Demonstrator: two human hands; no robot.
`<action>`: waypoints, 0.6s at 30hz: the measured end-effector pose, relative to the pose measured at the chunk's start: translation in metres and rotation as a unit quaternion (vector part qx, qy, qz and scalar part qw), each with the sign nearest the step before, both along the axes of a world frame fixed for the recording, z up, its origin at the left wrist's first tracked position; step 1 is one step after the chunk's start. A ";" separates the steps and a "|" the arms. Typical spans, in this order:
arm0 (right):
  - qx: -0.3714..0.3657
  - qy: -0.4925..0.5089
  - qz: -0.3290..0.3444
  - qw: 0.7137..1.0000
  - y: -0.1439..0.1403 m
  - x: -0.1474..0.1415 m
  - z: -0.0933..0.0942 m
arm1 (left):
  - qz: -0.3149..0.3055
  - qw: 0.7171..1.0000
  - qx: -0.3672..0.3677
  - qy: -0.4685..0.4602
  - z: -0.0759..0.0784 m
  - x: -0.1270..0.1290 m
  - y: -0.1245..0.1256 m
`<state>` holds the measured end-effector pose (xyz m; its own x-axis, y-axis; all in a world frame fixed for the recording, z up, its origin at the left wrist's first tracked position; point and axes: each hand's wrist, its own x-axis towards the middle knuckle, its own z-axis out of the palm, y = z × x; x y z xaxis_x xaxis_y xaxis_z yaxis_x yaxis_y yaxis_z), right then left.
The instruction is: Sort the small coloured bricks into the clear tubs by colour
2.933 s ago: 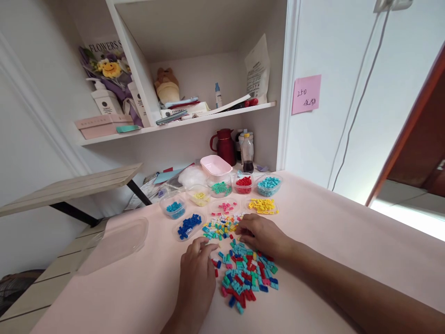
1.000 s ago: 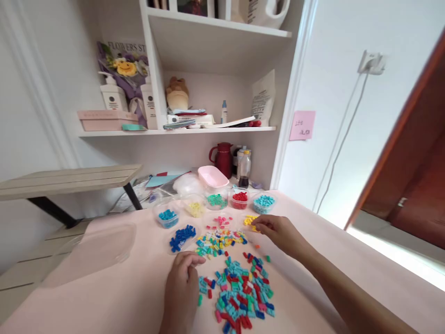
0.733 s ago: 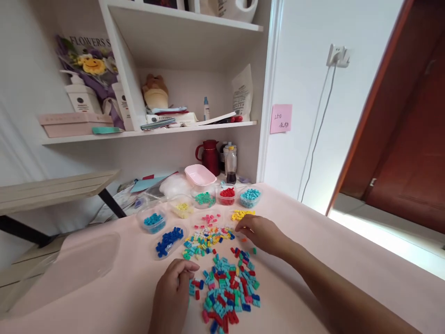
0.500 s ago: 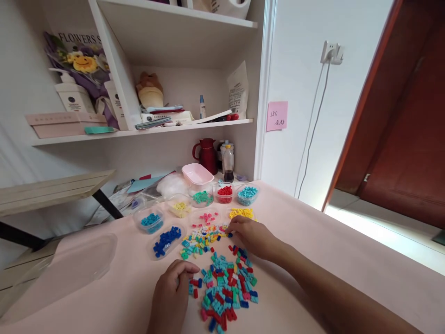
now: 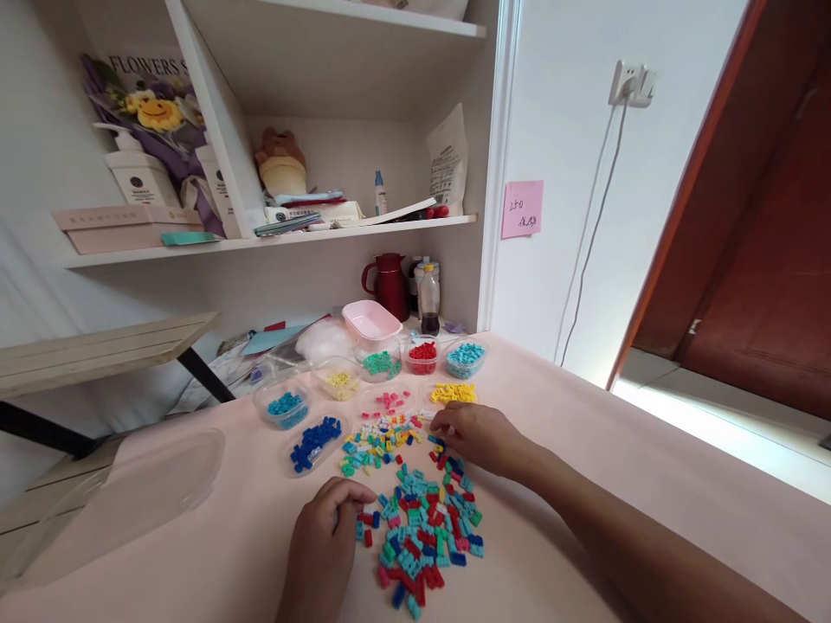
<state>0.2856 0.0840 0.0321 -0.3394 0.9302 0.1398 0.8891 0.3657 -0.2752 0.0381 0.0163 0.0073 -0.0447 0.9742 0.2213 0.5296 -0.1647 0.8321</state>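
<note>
A mixed pile of toy building bricks [image 5: 425, 528] in teal, red, blue and green lies on the pink table cover. Left of it rests my left hand [image 5: 325, 536], its fingers loosely bent and its thumb apart from the index finger. No brick shows in it. My right hand [image 5: 484, 437] is palm down at the right of a second spread of small bricks [image 5: 383, 441], mostly yellow, white and teal. Its fingers are bent down and drawn together. Whatever the fingertips hold, if anything, is hidden. Just beyond is a tray of yellow bricks [image 5: 453, 393].
Clear tubs hold sorted bricks: dark blue [image 5: 315, 444], blue [image 5: 286, 407], pale yellow [image 5: 338, 385], green [image 5: 380, 365], red [image 5: 422, 355], light blue [image 5: 465, 357] and pink [image 5: 393, 401]. Behind stand a pink basin [image 5: 371, 320], a red jug [image 5: 391, 288] and a bottle [image 5: 429, 303]. A clear lid [image 5: 149, 502] lies left.
The camera view has shifted slightly. My right hand has come a little back toward me, with its fingers still bent down by the small bricks. My left hand keeps its place.
</note>
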 end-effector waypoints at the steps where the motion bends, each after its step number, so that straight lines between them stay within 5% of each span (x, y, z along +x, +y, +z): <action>1: -0.003 -0.006 0.005 1.000 0.000 0.001 -0.001 | -0.001 1.000 -0.002 0.004 0.000 0.000 0.000; 10: 0.013 0.024 0.040 0.999 0.002 -0.003 -0.008 | -0.013 1.000 0.002 0.010 0.003 0.001 -0.002; 15: -0.056 0.103 0.112 0.987 -0.001 -0.005 -0.002 | -0.016 1.000 0.004 0.013 0.000 0.001 -0.002; 18: 0.001 0.136 0.119 0.984 -0.003 -0.008 -0.002 | -0.012 1.000 0.013 0.005 -0.002 0.001 -0.002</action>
